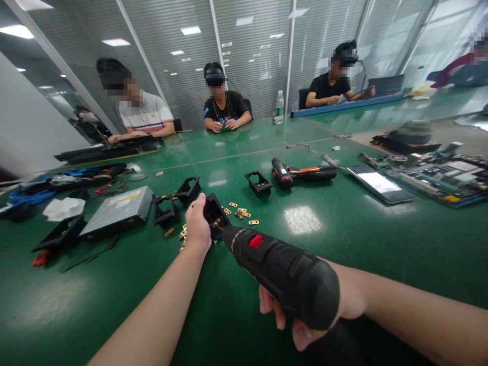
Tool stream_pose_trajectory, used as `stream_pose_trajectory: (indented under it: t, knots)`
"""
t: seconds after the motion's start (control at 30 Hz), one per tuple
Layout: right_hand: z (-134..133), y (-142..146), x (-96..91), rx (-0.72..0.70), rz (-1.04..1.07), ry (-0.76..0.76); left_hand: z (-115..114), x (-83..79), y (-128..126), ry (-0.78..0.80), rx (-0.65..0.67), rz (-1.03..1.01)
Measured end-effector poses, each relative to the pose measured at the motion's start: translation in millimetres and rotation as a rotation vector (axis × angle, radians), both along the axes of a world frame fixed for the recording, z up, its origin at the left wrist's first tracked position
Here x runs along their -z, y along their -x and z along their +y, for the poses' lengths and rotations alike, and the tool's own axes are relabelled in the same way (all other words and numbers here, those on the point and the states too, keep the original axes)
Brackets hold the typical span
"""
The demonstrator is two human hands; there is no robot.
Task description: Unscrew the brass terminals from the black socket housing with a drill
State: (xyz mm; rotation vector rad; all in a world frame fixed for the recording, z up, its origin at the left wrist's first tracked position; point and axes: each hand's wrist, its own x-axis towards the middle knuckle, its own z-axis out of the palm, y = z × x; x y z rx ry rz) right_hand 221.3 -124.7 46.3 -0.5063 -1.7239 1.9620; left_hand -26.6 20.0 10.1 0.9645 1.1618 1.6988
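Note:
My left hand point(198, 223) is closed around a black plastic housing point(213, 206), tilted with its hollow side toward me. Brass-coloured parts show inside it. My right hand point(282, 310) wraps the handle of a black cordless drill point(282, 272) with a red switch on top. The drill's nose points into the housing; its body hides the exact tip contact. Small brass plates point(241, 212) lie scattered just past the housing, and more sit beside my left wrist. Similar black frames stand nearby: one point(164, 211) to the left, another point(187, 189) behind it, a third point(259, 182) further right.
A second drill point(301, 174) lies beyond, near a phone-like device point(377, 183) and circuit boards point(450, 175). On the left are a grey disc drive point(118, 213), white tissue point(64, 208) and cables. Several people sit across the green table point(229, 325), near a water bottle point(279, 108).

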Motion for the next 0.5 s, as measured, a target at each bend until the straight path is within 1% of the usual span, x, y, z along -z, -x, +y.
stream_pose_trajectory:
  t: [0.1, 0.27, 0.5]
  knots:
    - [0.3, 0.3, -0.6, -0.001, 0.028, -0.018, -0.2, -0.2, 0.7, -0.008, 0.019, 0.019]
    - [-1.5, -0.2, -2.1, 0.033, -0.018, 0.028, 0.2, -0.3, 1.4, -0.003, 0.02, 0.028]
    - [2.4, 1.1, -5.6, -0.002, -0.006, -0.043, -1.1, -1.7, 0.8, 0.0, 0.022, 0.024]
